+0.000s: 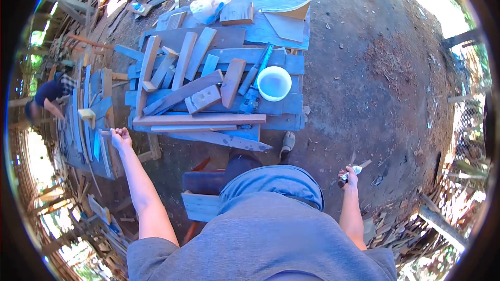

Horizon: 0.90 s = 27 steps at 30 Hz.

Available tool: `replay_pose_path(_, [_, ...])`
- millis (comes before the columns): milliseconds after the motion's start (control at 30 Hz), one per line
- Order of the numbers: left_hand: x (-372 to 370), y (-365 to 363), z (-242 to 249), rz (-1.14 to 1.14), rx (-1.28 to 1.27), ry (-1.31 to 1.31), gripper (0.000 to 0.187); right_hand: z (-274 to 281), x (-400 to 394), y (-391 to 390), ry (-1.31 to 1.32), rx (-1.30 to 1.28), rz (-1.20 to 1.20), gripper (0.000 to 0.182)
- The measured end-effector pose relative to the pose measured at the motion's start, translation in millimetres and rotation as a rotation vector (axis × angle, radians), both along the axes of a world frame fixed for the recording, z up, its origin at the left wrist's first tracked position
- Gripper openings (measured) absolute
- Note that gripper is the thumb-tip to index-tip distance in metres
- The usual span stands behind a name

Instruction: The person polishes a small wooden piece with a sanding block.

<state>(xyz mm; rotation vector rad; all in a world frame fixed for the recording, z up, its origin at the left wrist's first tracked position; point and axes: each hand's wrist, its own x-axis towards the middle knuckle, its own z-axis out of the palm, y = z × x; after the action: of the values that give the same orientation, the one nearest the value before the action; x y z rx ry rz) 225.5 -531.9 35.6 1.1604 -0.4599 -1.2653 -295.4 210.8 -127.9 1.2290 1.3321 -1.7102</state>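
Note:
My left hand (121, 138) is out to the left, its fingers closed at the end of a small thin pale stick (105, 133), beside the second workbench. Held low on the right, well away from the table, my right hand (351, 178) is wrapped round a tool (357, 169) with a dark end and a shiny silver part. A short pale strip sticks out past the silver part; I cannot tell the tool's exact kind. In front of me stands a plank-topped table (294, 105) bearing several cut wooden pieces (200, 99) and a long batten (200, 119) near its front edge.
On the table are a white bucket (274, 84), a blue-green tool (250, 100), a wood block (237, 13) and a white plastic bag (207, 8). Another person (49, 96) bends over the left bench (107, 112). A wooden seat (202, 205) is by my legs. Scrap wood lines the sides.

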Motion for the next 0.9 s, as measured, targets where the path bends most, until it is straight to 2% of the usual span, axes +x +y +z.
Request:
replay_pose_path(67, [-28.9, -17.5, -8.1, -0.03, 0.017, -0.365, 0.027, 6.7, 24.9, -9.9, 0.01, 0.043, -0.05, 0.01])
replay_pose_path(200, [-85.8, -60.0, -44.7, -0.452, -0.068, -0.687, 0.021, 18.6, 84.2, -31.9, 0.018, 0.097, -0.181, 0.01])
replay_pose_path(300, [-166.7, -54.2, -52.9, -0.742, -0.105, -0.839, 0.032, 52.4, 123.6, -71.2, 0.016, 0.154, -0.253, 0.01])
replay_pose_path(367, [-200.9, -62.3, -89.6, -0.936, -0.28, -1.086, 0.039, 69.0, 150.7, -87.4, 0.048, 0.174, -0.231, 0.011])
replay_pose_path(433, [-245.5, -49.6, -102.5, -1.085, -0.514, -1.239, 0.036, 83.5, 174.8, -101.9, 0.085, 0.047, -0.245, 0.012])
replay_pose_path(500, [-292.0, -27.1, -82.0, -1.282, -0.689, -1.112, 0.032, 96.7, 201.9, -116.3, 0.115, 0.076, -0.261, 0.012])
replay_pose_path(633, [-345.6, -8.7, -84.0, -1.387, -0.783, -1.11, 0.026, 107.7, 245.5, -130.6, 0.125, 0.088, -0.304, 0.01])
replay_pose_path(700, [-358.8, -2.5, -77.3, -1.347, -0.813, -1.521, 0.025, 103.9, 266.6, -129.9, 0.098, 0.12, -0.36, 0.011])
replay_pose_path(733, [-363.0, -7.8, -87.1, -1.43, -0.835, -1.761, 0.024, 99.2, 276.9, -125.8, 0.099, 0.14, -0.364, 0.011])
replay_pose_path(767, [-363.0, -9.3, -96.7, -1.428, -0.842, -1.758, 0.024, 95.8, 287.3, -120.6, 0.103, 0.139, -0.368, 0.011])
replay_pose_path(833, [-367.7, -6.0, -83.4, -1.451, -0.807, -1.754, 0.024, 90.2, 300.1, -112.4, 0.033, 0.131, -0.482, 0.011])
replay_pose_path(867, [-366.5, 0.8, -72.9, -1.36, -0.787, -1.649, 0.024, 87.8, 306.3, -110.4, 0.03, 0.153, -0.515, 0.008])
replay_pose_path(900, [-366.4, -0.8, -74.1, -1.356, -0.799, -1.658, 0.024, 82.9, 311.9, -108.5, 0.025, 0.142, -0.521, 0.008])
